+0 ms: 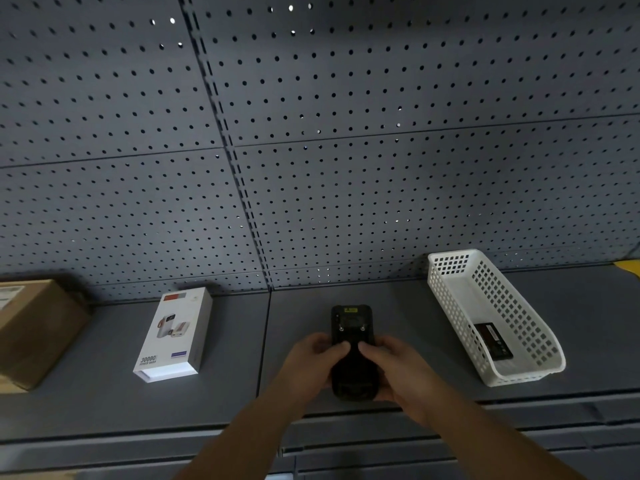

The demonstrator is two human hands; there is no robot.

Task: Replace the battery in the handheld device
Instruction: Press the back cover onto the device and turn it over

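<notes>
A black handheld device [351,327] lies back side up on the grey shelf, its long axis pointing away from me. My left hand [313,362] grips its left side and my right hand [391,367] grips its right side, with both thumbs pressed on the middle of the back cover. A flat black battery [493,341] with a label lies inside the white perforated basket [450,306] to the right. The lower edges of the device are partly hidden by my fingers.
A white power bank box [175,336] lies left of the device. A brown cardboard box [34,327] stands at the far left. A grey pegboard wall [311,150] rises behind the shelf [225,386]. A yellow object [628,266] shows at the right edge.
</notes>
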